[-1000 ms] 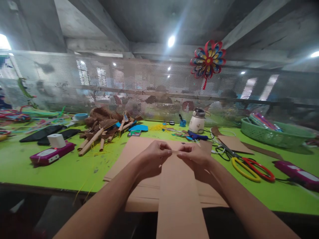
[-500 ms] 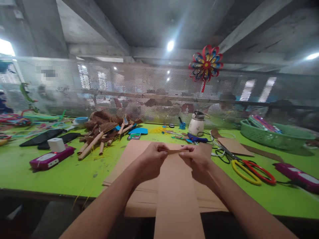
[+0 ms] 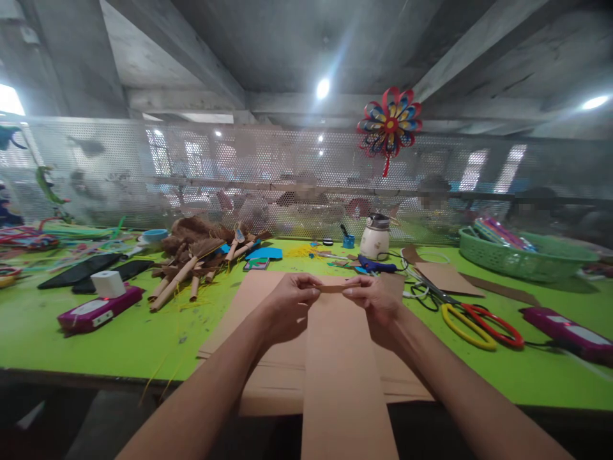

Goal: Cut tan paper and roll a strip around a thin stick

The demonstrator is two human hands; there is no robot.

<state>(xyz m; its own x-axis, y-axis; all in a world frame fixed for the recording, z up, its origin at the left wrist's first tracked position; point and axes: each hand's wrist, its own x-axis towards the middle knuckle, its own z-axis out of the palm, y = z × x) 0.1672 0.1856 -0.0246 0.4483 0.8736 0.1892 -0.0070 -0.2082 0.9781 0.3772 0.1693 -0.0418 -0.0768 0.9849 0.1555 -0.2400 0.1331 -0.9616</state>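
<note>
1. Grey concrete beams and a grey concrete ceiling (image 3: 268,45) fill the top of the head view; below, a perforated, see-through screen (image 3: 215,166) crosses the middle of the frame.
2. At the upper right of centre shows a flower-shaped ornament with red, blue and yellow loops (image 3: 390,124).
3. Across the lower half spreads a bright green tabletop (image 3: 158,348), bearing a stack of flat tan paper sheets (image 3: 275,390) at lower centre.
4. Over that stack, a long tan paper strip (image 3: 345,377) runs from the frame's centre to its bottom edge, its far end turned over in a narrow fold.
5. Just left of centre, the left hand (image 3: 287,306) has thumb and curled fingers closed in a pinch on the fold's left end.
6. Just right of centre, the right hand (image 3: 378,301) pinches the fold's right end likewise; a short stretch of fold shows between them.
7. At the left lie a purple box with a white label (image 3: 98,311), a white cube-shaped plug (image 3: 107,284) on top, and a heap of brown paper rolls (image 3: 175,284).
8. At the right lie scissors with yellow and red handles (image 3: 453,301), a dark blue glue gun (image 3: 376,264) and an oval green plastic basket (image 3: 517,262).
</note>
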